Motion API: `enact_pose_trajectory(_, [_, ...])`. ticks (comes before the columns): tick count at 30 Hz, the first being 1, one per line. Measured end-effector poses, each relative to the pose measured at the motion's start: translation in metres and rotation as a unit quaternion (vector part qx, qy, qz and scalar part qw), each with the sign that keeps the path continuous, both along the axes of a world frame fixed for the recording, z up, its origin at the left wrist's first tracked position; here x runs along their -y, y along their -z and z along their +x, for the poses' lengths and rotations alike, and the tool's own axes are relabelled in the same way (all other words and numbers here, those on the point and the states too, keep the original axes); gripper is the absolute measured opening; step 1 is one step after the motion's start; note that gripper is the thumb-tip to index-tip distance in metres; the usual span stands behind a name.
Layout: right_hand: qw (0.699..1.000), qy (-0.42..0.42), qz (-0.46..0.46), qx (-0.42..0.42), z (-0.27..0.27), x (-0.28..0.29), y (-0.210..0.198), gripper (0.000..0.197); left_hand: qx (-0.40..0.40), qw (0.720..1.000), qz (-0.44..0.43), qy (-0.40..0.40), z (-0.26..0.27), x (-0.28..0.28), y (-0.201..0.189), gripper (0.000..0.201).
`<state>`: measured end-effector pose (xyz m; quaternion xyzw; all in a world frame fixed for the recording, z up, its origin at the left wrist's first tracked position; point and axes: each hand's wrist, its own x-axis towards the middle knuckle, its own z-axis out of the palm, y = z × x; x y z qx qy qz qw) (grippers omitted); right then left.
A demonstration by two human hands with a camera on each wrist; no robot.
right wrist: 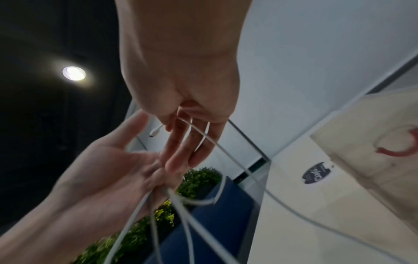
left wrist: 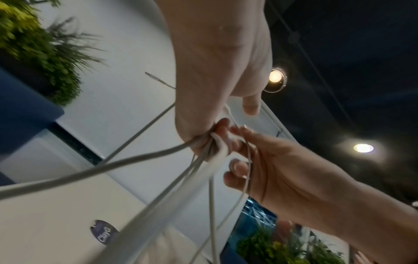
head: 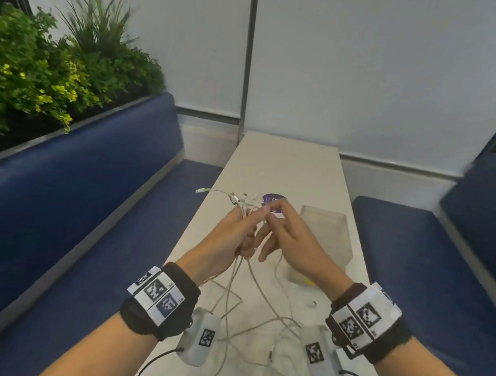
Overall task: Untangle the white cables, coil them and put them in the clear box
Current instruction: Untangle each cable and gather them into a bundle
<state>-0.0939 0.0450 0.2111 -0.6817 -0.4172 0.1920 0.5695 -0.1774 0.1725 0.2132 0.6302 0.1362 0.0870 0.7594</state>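
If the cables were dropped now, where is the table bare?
The far end of the table, beyond the purple sticker and the clear box, is bare. The near end under both hands is crowded with loose white cables.

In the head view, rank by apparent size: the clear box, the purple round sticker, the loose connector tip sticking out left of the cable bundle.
1. clear box, largest.
2. purple round sticker, partly hidden by the right hand.
3. connector tip, smallest.
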Motion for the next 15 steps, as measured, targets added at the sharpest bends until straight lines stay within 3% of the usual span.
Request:
enact_pose_trajectory(3, [1.0, 0.007, 0.01, 0.011, -0.013, 0.006, 0.0, 0.012, 0.006, 0.999, -0.034, -0.01, 0.006, 0.013, -0.002, 0.035])
enact_pose_trajectory(6, [0.983, 0.107, 0.074, -0.128, -0.013, 0.019, 0.003, 0.015, 0.013, 0.992, -0.124, 0.006, 0.005, 0.013, -0.004, 0.03])
enact_pose_trajectory(9, [0.947, 0.192, 0.139, -0.216, -0.006, 0.027, 0.004, 0.015, 0.024, 0.989, -0.142, 0.033, 0.001, 0.009, -0.008, 0.028])
enact_pose_trajectory(12, [0.956, 0.215, 0.113, -0.166, -0.001, 0.029, 0.005, 0.007, 0.028, 0.99, -0.119, 0.069, -0.002, 0.012, -0.013, 0.029])
enact_pose_trajectory(15, [0.977, 0.184, 0.047, -0.096, -0.002, 0.033, 0.004, 0.018, 0.028, 0.99, -0.097, 0.103, -0.005, 0.016, -0.017, 0.034])
